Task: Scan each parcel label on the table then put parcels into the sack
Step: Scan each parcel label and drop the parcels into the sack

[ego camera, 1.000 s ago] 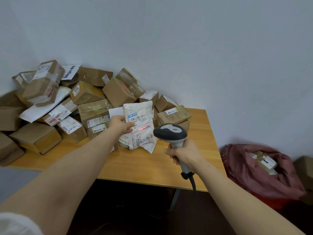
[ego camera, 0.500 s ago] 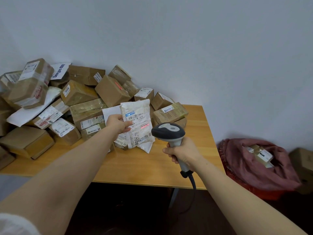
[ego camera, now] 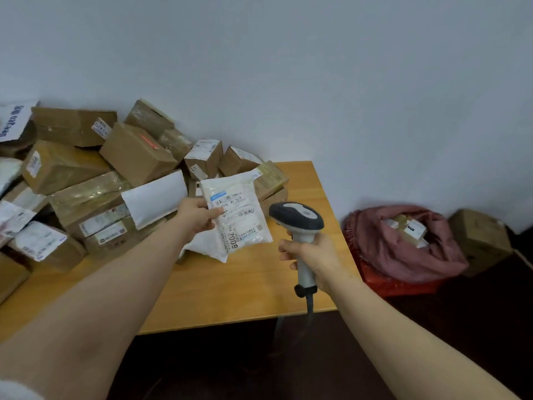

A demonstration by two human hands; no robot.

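The left hand (ego camera: 199, 216) pinches a white parcel (ego camera: 238, 216) whose label reads "2009", finer print illegible; the right hand (ego camera: 313, 252) grips the scanner (ego camera: 297, 217).

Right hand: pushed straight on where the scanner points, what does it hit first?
Probably the white parcel held by the left hand, just ahead of the scanner. Its red line falls on a brown box behind, so depth is unclear.

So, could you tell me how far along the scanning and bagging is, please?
Early days. Done: a few labelled boxes lie in the red sack. In hand: the left hand holds a white pouch, label showing, beside the scanner gripped by the right hand; it is not bagged yet. Left: a large pile of parcels on the table.
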